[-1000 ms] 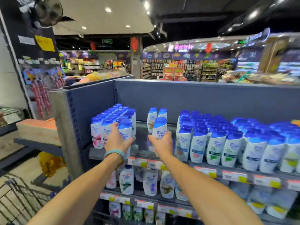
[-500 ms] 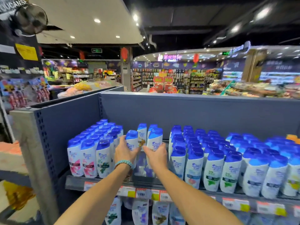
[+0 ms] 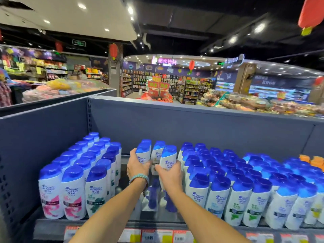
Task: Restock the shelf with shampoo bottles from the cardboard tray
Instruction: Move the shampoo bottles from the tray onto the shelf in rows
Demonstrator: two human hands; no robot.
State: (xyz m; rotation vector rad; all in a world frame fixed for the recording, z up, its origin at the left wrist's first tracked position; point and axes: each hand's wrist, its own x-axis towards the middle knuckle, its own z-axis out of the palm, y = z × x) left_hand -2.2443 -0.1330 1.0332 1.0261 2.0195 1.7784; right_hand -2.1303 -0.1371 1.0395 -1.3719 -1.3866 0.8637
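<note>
- Your left hand [image 3: 138, 166] is wrapped round a shampoo bottle [image 3: 144, 154], fingers closed on its white body just under the blue cap, bottle upright
- Your right hand [image 3: 169, 174] has its fingers curled round a second bottle [image 3: 168, 159], gripping it low on the label; this one leans a bit to the left at the top
- Both held bottles sit deep in the open lane of the shelf [image 3: 157, 221], near the back panel [image 3: 192, 130], and there's a third bottle [image 3: 157, 151] standing between them, looks like it's touching both but honestly can't tell for sure
- Can't see whether the two you're holding are resting on the shelf or just off it, your hands cover the bottoms
- Left block of bottles [image 3: 78, 181] runs in tidy rows right up to the front edge, pink labels at the outside and a green one next to the gap
- Right block [image 3: 236, 190] is packed the same way, blue caps all the way along, with a couple of orange caps [image 3: 312, 159] at the far right
- The lane in front of your hands is bare glossy shelf, with blue cap reflections showing in it
- Teal bead bracelet [image 3: 138, 178] on your left wrist
- Price tags [image 3: 157, 235] line the shelf's front lip
- The cardboard tray isn't anywhere in this shot
</note>
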